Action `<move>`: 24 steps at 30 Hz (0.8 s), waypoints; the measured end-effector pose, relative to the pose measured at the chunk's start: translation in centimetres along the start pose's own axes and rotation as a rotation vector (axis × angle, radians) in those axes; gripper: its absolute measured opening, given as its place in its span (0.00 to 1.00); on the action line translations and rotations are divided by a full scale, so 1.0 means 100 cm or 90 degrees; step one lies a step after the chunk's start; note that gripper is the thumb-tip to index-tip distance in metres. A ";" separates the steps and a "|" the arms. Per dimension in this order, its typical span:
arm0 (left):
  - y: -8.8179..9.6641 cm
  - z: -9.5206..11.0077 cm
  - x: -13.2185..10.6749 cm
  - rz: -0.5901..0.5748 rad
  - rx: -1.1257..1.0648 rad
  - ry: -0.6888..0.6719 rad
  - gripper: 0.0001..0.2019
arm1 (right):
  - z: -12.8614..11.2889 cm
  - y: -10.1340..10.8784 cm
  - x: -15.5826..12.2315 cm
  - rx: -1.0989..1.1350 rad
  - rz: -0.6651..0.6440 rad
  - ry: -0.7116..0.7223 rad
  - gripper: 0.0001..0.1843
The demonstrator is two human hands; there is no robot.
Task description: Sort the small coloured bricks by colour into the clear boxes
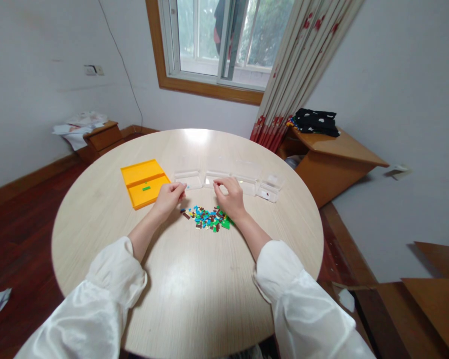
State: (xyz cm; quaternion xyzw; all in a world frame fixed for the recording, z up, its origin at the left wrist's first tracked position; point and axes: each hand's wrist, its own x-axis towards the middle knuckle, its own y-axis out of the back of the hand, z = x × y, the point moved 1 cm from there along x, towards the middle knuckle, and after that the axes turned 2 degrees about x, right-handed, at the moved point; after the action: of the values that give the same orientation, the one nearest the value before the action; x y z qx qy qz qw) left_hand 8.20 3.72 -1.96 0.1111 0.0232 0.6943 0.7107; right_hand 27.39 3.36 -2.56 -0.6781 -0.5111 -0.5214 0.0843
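Basically, loose pile of small bricks (208, 218) on the tabletop (194, 294), mostly blue, green, brown. Pile as clock centre: left hand (167, 198) at 10 o'clock, fingers curled, tips drawn together; can't tell if anything is pinched. Right hand (232, 197) at 1 o'clock, thumb and fingertips bunched; can't tell what, if anything, it grips. Clear boxes (248, 187) run 11 to 2 o'clock, just beyond the hands. Yellow case (140, 172) open at 10 o'clock, past left hand, green brick (146, 188) inside.
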 end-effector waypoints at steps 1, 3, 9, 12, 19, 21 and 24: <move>0.002 -0.002 0.001 0.037 0.012 0.006 0.18 | 0.008 0.001 0.001 -0.015 0.018 -0.018 0.08; 0.006 -0.004 0.002 0.084 0.034 0.017 0.18 | 0.022 0.003 0.001 -0.036 0.042 -0.053 0.08; 0.006 -0.001 0.000 0.095 0.123 -0.026 0.17 | 0.041 -0.002 -0.003 -0.031 0.022 -0.120 0.20; 0.004 -0.001 0.000 0.033 0.141 -0.047 0.16 | 0.042 -0.004 -0.004 -0.039 0.024 -0.123 0.26; 0.002 -0.004 -0.004 -0.176 0.293 -0.129 0.04 | 0.041 -0.005 -0.004 -0.051 0.021 -0.108 0.28; 0.001 -0.005 -0.006 -0.205 0.340 -0.168 0.08 | 0.040 -0.005 -0.004 -0.048 0.018 -0.110 0.28; 0.000 -0.007 -0.005 -0.227 0.388 -0.192 0.09 | 0.039 -0.006 -0.004 -0.037 0.017 -0.117 0.28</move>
State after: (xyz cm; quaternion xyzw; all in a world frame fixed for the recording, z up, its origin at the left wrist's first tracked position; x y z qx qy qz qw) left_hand 8.04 3.27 -2.75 0.4124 0.1430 0.4969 0.7500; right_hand 29.35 5.87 -4.86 -0.7319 -0.4925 -0.4703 0.0245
